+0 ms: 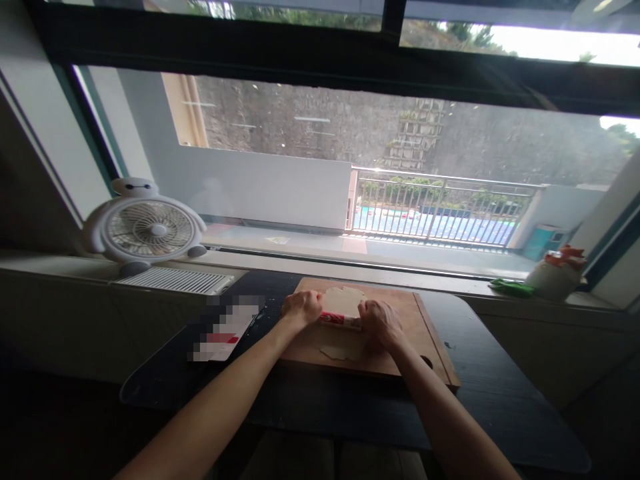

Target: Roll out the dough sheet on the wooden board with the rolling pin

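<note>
A flattened sheet of pale dough [344, 300] lies on a wooden cutting board [425, 347]. Across it rests a rolling pin [341, 319] with a red-and-white wrap or label around its middle. My left hand [303, 307] is closed around the pin's left end, and my right hand [383, 319] grips its right end. Dough shows on both sides of the pin, with an uneven edge towards me. Both ends of the pin are hidden inside my fists.
The board sits on a dark table [500, 373]. A blurred-out pale item with a red patch [227, 337] lies left of the board. On the windowsill stand a white fan [150, 227], a green cloth [513, 287] and a pale rounded container [557, 277]. A large window is ahead.
</note>
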A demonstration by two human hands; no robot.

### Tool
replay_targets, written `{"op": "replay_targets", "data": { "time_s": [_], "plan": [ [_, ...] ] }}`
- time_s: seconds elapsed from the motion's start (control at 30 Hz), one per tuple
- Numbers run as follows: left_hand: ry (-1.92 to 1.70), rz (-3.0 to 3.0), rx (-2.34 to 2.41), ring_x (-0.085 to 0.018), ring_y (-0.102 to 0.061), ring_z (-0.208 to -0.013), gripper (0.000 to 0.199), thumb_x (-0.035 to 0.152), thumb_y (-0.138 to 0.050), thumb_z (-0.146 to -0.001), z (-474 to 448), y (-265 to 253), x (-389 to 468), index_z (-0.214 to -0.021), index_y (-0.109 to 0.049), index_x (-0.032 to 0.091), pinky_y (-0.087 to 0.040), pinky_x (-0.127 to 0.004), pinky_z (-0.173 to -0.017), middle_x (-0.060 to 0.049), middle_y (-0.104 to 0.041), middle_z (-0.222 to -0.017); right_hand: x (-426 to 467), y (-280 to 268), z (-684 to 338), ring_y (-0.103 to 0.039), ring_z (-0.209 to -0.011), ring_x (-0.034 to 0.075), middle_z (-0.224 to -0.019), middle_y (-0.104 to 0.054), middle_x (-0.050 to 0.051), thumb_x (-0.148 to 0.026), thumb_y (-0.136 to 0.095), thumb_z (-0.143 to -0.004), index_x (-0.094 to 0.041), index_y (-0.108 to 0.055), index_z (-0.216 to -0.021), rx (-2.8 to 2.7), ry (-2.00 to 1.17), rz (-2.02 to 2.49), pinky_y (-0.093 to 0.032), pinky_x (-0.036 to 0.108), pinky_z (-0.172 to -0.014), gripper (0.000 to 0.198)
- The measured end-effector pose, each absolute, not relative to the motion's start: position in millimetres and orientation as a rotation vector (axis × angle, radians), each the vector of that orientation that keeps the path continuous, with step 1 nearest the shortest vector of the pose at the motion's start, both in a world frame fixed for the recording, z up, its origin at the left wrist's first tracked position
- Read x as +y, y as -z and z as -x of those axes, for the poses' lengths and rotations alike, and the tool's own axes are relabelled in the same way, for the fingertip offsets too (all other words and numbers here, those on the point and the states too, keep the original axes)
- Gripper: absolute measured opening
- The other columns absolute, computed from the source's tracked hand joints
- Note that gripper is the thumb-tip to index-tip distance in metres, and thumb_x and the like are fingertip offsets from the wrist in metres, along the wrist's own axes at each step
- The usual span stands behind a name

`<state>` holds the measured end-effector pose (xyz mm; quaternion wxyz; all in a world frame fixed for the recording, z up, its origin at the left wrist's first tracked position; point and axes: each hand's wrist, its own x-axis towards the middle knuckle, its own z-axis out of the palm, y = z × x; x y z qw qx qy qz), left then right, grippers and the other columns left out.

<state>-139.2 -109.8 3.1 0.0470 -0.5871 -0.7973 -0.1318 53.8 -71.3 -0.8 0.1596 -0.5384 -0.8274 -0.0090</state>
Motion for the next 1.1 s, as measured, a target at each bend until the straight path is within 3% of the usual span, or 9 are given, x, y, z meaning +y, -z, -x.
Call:
{"op": "replay_targets", "data": {
  "time_s": [0.23,0.53,0.9,1.1],
  "plan": [
    [0.434,1.793,-2.25,-0.023,-0.06,-0.087,0.046,0.034,-0.023,-0.086,127.7,5.1,-151.8,-0.079,-0.066,0.016,-0.04,-0.034,-0.081,-0.012,-0.067,-0.087,-102.3,7.8,-59.9,-0.058,-0.076,0.015,-0.077,-0.066,0.006,-0.031,-0.03,-0.09,-0.018,-0.062,-0.072,-2.273,0.152,1.477,-0.035,0.025,-0.069,0.039],
    [0.291,1.907,-2.247,-0.022,-0.062,-0.074,0.044,0.033,-0.025,-0.085,122.1,12.7,-190.8,-0.069,-0.063,0.019,-0.043,-0.032,-0.066,-0.008,-0.067,-0.077,-134.3,16.2,-82.8,-0.057,-0.064,0.014,-0.067,-0.064,0.003,-0.032,-0.029,-0.091,-0.02,-0.06,-0.065,-2.36,0.09,1.38,-0.032,0.025,-0.06,0.042],
    [0.382,1.86,-2.393,-0.021,-0.062,-0.082,0.037,0.039,-0.034,-0.082,137.3,-10.6,-112.6,-0.079,-0.065,0.02,-0.044,-0.029,-0.068,-0.01,-0.067,-0.088,-63.0,0.2,-59.7,-0.051,-0.054,0.012,-0.068,-0.064,0.007,-0.028,-0.034,-0.086,-0.015,-0.063,-0.069,-2.346,0.011,1.457,-0.027,0.024,-0.052,0.036],
    [0.504,1.917,-2.184,-0.018,-0.06,-0.079,0.041,0.037,-0.025,-0.088,132.4,-1.1,-144.4,-0.073,-0.059,0.019,-0.04,-0.028,-0.07,-0.006,-0.065,-0.082,-81.9,7.9,-67.8,-0.052,-0.059,0.011,-0.069,-0.063,0.003,-0.031,-0.031,-0.09,-0.018,-0.058,-0.066,-2.282,0.184,1.225,-0.024,0.025,-0.056,0.039]
  ]
}}
